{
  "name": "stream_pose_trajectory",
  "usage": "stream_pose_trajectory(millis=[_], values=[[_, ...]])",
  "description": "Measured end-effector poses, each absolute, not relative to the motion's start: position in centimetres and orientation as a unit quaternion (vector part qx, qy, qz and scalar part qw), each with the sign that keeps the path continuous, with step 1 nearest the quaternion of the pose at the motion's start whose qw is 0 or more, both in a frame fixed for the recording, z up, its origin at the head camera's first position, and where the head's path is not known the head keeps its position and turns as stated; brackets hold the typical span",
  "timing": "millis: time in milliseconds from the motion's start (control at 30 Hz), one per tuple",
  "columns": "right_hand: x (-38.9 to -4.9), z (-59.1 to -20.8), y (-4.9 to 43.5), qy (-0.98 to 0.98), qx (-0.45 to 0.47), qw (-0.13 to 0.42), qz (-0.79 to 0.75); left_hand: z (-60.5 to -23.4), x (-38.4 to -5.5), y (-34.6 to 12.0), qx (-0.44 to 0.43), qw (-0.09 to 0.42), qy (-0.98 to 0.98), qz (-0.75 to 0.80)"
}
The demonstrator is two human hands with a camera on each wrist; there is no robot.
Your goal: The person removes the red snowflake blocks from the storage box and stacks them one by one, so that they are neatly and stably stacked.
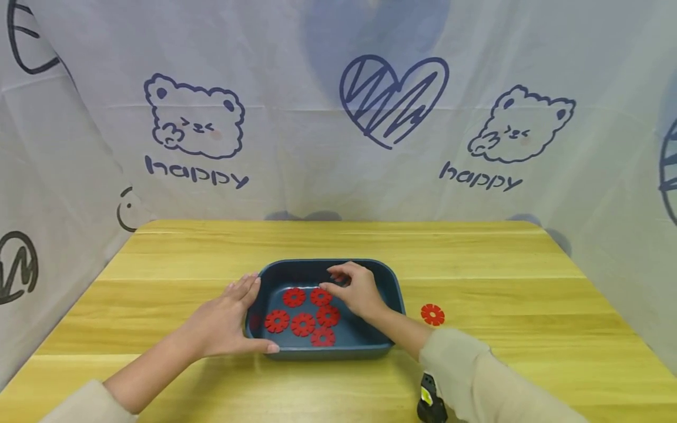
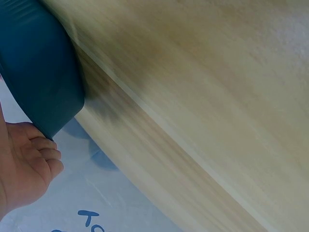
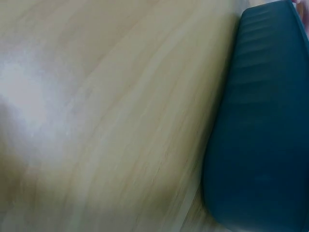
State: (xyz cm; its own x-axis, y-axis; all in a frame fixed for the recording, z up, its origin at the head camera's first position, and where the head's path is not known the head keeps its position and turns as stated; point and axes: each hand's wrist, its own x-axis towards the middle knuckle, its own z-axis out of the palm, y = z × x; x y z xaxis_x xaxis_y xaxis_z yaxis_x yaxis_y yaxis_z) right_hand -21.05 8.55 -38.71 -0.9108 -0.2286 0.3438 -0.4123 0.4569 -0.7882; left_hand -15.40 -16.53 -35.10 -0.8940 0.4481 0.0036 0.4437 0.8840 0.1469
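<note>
A dark blue rectangular basin (image 1: pixel 359 352) stands on the wooden table, with several flat red notched discs (image 1: pixel 303 324) lying in it. My left hand (image 1: pixel 224 323) grips the basin's left end, its thumb along the front rim and its fingers at the left rim. The left wrist view shows those fingers (image 2: pixel 41 152) bent at the basin's corner. Over the inside of the basin is my right hand (image 1: pixel 357 291), its thumb and forefinger apart and nothing visible between them. The thumb tip is beside one red disc (image 1: pixel 320 296). In the right wrist view only the basin's outer wall (image 3: pixel 260 121) shows, without that hand.
Another red disc (image 1: pixel 432 315) lies on the table (image 1: pixel 502 282) to the right of the basin. A black object with a yellow patch (image 1: pixel 431 399) is beside the right sleeve. Behind the table hangs a white cloth (image 1: pixel 296 153) printed with bears and a heart.
</note>
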Motion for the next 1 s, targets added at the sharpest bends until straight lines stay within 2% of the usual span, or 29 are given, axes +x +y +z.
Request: stream_pose_trajectory(millis=[200,467,733,1000], values=[[-21.5,-38.8,8.4,-0.864,0.181,0.075,0.463,-35.3,-15.5,-16.6,0.225,0.015,0.971,0.076],[-22.4,-39.4,8.4,-0.892,0.171,0.02,0.418,-35.5,-15.6,-16.6,0.225,0.009,0.971,0.078],[-22.7,-39.6,8.3,-0.92,0.15,-0.002,0.363,-35.0,-15.5,-16.5,0.235,0.002,0.969,0.072],[-22.5,-39.8,8.1,-0.928,0.169,-0.011,0.333,-35.5,-15.6,-16.7,0.23,0.004,0.97,0.073]])
